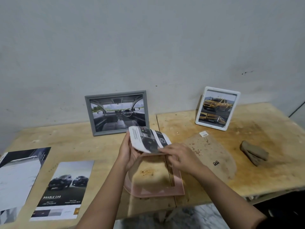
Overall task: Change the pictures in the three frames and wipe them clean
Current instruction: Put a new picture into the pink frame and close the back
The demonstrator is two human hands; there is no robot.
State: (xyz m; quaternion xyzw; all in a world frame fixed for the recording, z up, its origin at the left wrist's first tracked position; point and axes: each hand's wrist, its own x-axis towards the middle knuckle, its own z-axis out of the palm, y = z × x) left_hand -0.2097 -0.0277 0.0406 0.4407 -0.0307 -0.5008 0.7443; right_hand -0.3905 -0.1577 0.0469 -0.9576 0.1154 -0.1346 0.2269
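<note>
Fingers [165, 150] wrapped on the bowed car picture [148, 139]: left hand [130, 151] gripping left edge, right hand [179, 157] pinching right edge. Held just in front of grey frame [115, 95], over pink frame [156, 193] lying flat there. Long axis roughly left-right, print facing up. Flatten bow first, square corners to pink opening, press in without creasing.
</note>
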